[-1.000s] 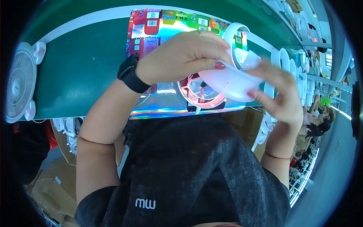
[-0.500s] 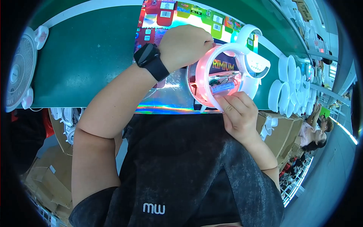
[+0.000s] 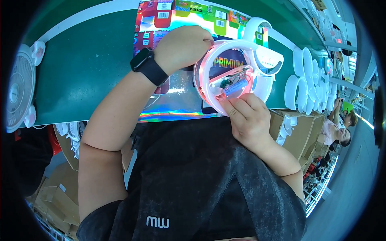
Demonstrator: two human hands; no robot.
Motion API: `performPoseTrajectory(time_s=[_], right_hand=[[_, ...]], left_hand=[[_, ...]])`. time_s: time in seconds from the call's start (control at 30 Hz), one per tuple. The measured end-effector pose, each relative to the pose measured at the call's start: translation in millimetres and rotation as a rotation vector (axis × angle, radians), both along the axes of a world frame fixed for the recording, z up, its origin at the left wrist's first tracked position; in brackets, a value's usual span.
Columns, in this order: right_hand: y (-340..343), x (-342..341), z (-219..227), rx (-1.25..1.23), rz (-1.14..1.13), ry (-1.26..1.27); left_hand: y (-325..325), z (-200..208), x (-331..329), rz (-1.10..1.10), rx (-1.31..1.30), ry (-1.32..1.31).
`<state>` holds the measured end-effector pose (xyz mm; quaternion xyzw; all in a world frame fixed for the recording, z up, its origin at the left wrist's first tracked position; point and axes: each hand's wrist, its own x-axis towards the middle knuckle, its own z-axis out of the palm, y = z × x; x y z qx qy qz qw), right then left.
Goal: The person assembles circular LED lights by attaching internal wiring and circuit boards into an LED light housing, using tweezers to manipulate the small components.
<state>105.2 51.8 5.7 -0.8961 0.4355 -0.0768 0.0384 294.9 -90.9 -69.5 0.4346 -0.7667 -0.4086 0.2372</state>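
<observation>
In front of me stands a round white plastic housing [image 3: 206, 76] with a pinkish-red glow, its open face toward me. A blue cylindrical battery [image 3: 236, 87], thin wires and a pinkish strip show inside it. My left hand [image 3: 185, 46], below a black wristwatch, is closed against the housing's upper left edge; its fingertips are mostly hidden. At the lower rim my right hand [image 3: 250, 116] grips the housing, with finger and thumb near the battery. A white part with a looped handle [image 3: 257, 25] adjoins the housing's right side.
Colourful shiny printed card sheets [image 3: 177, 100] lie beneath on the green table [image 3: 88, 76]. A white fan [image 3: 18, 88] stands at the far left. Several white rings [image 3: 297, 90] are clustered at the right. Cardboard boxes [image 3: 299, 128] stand below the table edge; other people are beyond at right.
The housing has turned more face-on, so more of its interior shows. Its red glow looks weaker. Both hands stay on it, with the right fingertips now further inside the lower rim.
</observation>
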Motion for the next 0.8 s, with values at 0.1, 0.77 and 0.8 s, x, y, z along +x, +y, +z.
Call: performPoseTrajectory(time_s=[0.1,0.77,0.8], right_hand=[[3,-3,-2,-0.001,0.01,0.05],[10,-42,-46,0.372,-0.838,-1.003],[8,-41,-46,0.368,-0.849,-1.01]], left_hand=[[-1,-3,2,0.0,0.022,0.01],[31,22,-26,-0.094,-0.144,0.044],[34,26,-28,-0.051,-0.138,-0.008]])
